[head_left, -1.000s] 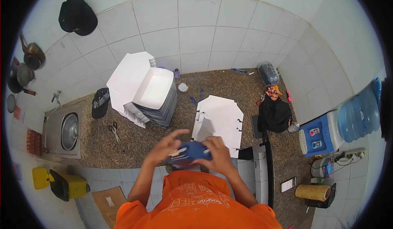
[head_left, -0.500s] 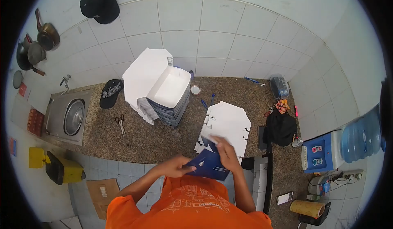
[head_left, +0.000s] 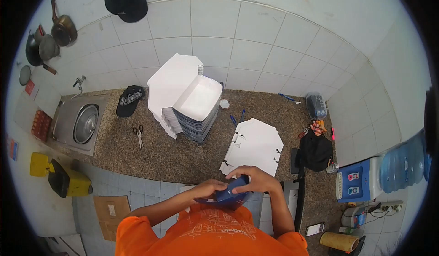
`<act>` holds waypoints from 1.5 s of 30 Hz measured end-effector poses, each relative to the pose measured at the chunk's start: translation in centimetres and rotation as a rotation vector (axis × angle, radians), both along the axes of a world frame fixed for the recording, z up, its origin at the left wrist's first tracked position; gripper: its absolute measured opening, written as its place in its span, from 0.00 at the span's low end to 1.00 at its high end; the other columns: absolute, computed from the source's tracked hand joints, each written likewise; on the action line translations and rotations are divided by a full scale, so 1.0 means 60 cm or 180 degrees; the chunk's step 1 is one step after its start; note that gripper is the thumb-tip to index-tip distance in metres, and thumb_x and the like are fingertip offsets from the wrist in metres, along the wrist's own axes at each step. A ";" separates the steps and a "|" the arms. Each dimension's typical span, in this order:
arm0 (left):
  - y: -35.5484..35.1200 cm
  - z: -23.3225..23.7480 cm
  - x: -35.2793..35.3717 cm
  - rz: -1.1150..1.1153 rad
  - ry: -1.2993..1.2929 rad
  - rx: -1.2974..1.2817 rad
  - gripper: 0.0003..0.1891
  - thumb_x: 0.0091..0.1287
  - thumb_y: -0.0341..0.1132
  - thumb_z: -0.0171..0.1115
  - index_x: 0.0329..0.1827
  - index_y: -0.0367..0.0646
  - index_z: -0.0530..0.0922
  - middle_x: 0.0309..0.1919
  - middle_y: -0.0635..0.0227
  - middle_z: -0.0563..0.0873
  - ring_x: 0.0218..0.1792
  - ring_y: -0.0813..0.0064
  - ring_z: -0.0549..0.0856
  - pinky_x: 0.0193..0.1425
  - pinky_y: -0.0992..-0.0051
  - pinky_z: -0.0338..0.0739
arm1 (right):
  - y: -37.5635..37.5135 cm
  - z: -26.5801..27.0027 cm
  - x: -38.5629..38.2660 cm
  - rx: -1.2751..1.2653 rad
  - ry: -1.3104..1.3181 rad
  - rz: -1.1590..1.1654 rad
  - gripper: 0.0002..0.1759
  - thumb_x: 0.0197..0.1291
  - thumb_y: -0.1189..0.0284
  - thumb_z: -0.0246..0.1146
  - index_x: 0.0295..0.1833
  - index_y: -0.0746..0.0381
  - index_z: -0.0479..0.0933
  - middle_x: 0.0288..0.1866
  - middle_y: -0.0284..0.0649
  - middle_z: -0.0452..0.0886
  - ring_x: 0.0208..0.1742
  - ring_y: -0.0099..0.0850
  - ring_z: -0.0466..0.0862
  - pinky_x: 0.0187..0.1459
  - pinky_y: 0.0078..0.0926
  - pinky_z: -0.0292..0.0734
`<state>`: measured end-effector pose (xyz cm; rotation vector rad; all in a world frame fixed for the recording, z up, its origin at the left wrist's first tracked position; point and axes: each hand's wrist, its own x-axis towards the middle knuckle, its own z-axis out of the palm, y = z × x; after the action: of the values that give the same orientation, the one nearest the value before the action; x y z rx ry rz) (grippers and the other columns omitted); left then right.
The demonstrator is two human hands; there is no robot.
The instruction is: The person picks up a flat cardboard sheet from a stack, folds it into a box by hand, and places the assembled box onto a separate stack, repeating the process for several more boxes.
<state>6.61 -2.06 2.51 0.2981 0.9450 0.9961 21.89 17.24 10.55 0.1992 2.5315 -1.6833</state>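
Note:
A dark blue cardboard food box, partly folded, is held close to my orange shirt, just off the counter's front edge. My left hand is closed on its left side. Over the right side, my right hand grips an upturned panel, fingers bent across its top. Both hands cover much of the box. Right beyond them lies a stack of flat white box blanks with notched edges. Farther back stand nested formed boxes, white inside and blue outside, leaning against a taller pile of white blanks.
Scissors and a black cap lie on the speckled counter, left of the piles. A sink is at far left. Blue pens, a small round lid and a black bag are also there. A water dispenser stands right.
The blue box has gone from a flatter, open sheet to having panels folded up. My right hand has moved over its top, and the view has shifted slightly.

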 end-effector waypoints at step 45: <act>0.160 0.061 0.025 0.2350 0.0888 0.1420 0.13 0.85 0.43 0.54 0.44 0.44 0.78 0.35 0.78 0.80 0.37 0.90 0.77 0.45 0.81 0.74 | -0.049 -0.047 -0.003 0.1783 0.1951 -0.1867 0.19 0.58 0.81 0.73 0.57 0.63 0.86 0.53 0.44 0.86 0.54 0.45 0.86 0.58 0.40 0.82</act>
<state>8.09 7.53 6.17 0.4842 1.1049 1.8901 21.71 14.33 7.73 0.5944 3.6624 -1.2314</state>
